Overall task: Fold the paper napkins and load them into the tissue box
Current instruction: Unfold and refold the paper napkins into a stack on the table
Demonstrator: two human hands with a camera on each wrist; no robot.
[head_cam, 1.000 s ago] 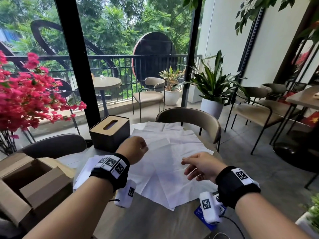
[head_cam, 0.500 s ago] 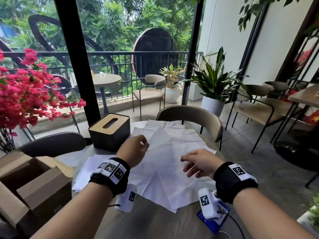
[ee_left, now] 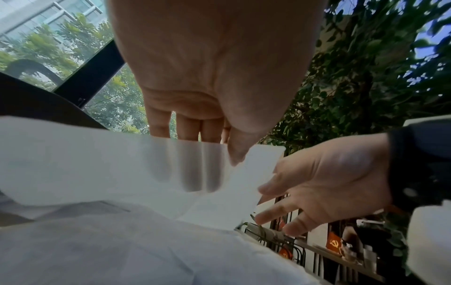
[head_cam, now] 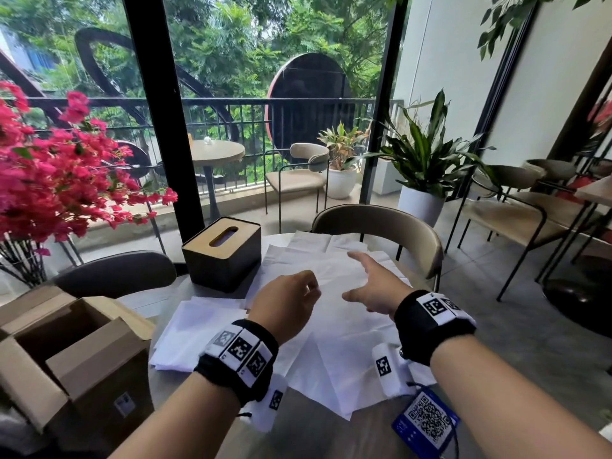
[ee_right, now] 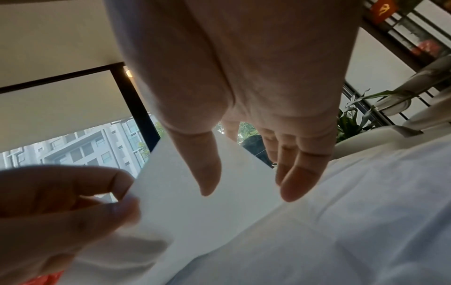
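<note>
Both forearms reach forward, each with a black band at the wrist. The left hand [head_cam: 287, 301] pinches a napkin [ee_left: 102, 158] between thumb and fingers. The right hand [head_cam: 376, 283] is spread, fingers straight, palm down.

Round table [head_cam: 185, 303], grey top, edge partly hidden by paper.
On it:
- tissue box [head_cam: 222, 251], black w/ wooden slotted lid, far-left, upright.
- loose white paper napkins [head_cam: 334, 356], unfolded, overlapping, spread over most of top, far edge to near edge.
- second napkin pile [head_cam: 192, 336], left-centre, just beside main spread.
- blue QR card [head_cam: 427, 420], near-right edge, touching napkin spread; cord attached.
</note>
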